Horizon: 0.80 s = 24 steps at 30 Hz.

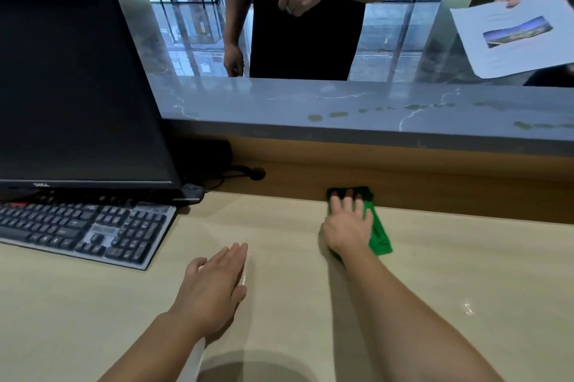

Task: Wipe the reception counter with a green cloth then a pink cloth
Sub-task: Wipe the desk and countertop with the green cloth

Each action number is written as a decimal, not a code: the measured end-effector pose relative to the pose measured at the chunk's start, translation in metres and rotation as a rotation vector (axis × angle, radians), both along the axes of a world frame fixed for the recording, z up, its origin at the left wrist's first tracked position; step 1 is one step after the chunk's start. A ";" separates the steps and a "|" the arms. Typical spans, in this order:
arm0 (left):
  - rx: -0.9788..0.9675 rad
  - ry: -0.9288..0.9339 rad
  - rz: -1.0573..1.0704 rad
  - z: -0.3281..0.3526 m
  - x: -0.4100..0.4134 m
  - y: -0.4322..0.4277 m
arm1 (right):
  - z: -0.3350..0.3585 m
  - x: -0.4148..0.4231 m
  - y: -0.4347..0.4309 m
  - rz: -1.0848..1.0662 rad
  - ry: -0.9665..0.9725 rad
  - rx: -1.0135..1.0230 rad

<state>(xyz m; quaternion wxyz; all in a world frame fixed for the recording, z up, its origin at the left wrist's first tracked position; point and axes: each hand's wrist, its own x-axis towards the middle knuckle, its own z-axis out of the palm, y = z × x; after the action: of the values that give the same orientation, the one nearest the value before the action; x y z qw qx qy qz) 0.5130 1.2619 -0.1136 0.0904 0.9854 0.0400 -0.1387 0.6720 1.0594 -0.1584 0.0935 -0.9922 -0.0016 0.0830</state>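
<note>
Low in the middle of the frame: left hand (214, 285), flat over the pale counter (310, 313), fingers straight and together, holding nothing. Right of it and a bit higher: right hand (346, 228), fingers spread, pressing down on the green cloth (380, 237). Cloth under the palm, poking out past the fingertips and on the right side, close to the wooden back wall. Left side: keyboard (84, 231) and dark monitor (77, 77).
</note>
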 end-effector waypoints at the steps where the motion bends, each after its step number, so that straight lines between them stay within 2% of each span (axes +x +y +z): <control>1: 0.010 0.008 -0.008 -0.001 0.000 0.001 | 0.000 -0.004 0.023 0.094 -0.009 0.008; 5: 0.095 0.039 -0.045 -0.005 0.008 -0.001 | 0.000 -0.017 0.096 0.492 0.061 0.048; 9: 0.144 0.064 -0.052 -0.002 0.014 -0.003 | 0.006 0.004 0.086 0.634 0.138 0.048; 11: 0.189 0.087 -0.065 -0.003 0.016 -0.005 | 0.010 0.024 0.057 0.555 0.163 0.064; 19: 0.174 0.092 -0.052 -0.005 0.015 -0.006 | 0.007 0.071 -0.107 -0.026 0.151 0.044; 21: 0.164 0.081 -0.046 -0.005 0.013 -0.005 | 0.006 0.068 -0.123 -0.160 0.143 0.040; 24: 0.156 0.081 -0.044 -0.006 0.012 -0.004 | 0.003 0.072 -0.095 -0.274 0.138 0.014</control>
<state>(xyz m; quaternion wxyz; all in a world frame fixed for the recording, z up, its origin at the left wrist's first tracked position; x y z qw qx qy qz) 0.5249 1.2581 -0.1198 0.0085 0.9836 0.0329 -0.1769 0.7439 0.9643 -0.1556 0.1108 -0.9743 0.1397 0.1374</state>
